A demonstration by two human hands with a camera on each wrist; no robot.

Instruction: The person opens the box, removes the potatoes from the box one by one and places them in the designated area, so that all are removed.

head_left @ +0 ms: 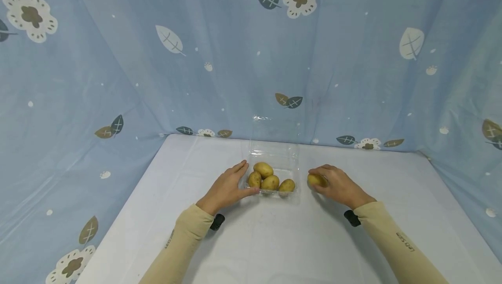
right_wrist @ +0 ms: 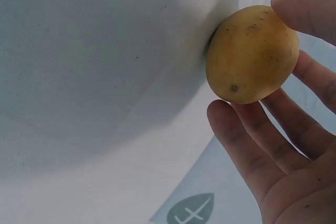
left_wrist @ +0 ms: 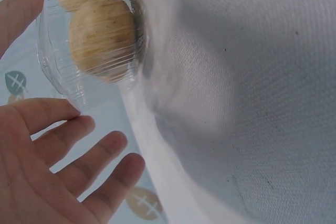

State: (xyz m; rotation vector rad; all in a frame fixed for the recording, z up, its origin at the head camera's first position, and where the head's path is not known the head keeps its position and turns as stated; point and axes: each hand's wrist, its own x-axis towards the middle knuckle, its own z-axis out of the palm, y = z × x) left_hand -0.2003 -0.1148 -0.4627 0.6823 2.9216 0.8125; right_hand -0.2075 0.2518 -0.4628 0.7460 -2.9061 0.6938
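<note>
The clear plastic container (head_left: 274,162) sits near the middle of the white tabletop (head_left: 274,240), its lid tipped up at the back against the blue flowered cloth (head_left: 117,57). Four potatoes (head_left: 269,182) lie bunched together in its front half.

At the container's left side rests the left hand (head_left: 225,188), fingers fairly straight and spread along the wall, thumb laid across the front corner. The left wrist view shows the fingers (left_wrist: 79,145) loosely extended beside the ribbed plastic, gripping nothing, with a potato visible through the wall.

Just right of the container, apart from it, a single potato (head_left: 316,180) lies on the tabletop under the right hand (head_left: 337,186). The right wrist view shows this potato (right_wrist: 252,53) resting against the cloth-covered surface, with fingers (right_wrist: 247,145) curled beneath it and a fingertip over its top, so the hand has hold of it.

Both forearms wear beige sleeves (head_left: 396,240), each with a dark strap at the wrist.
</note>
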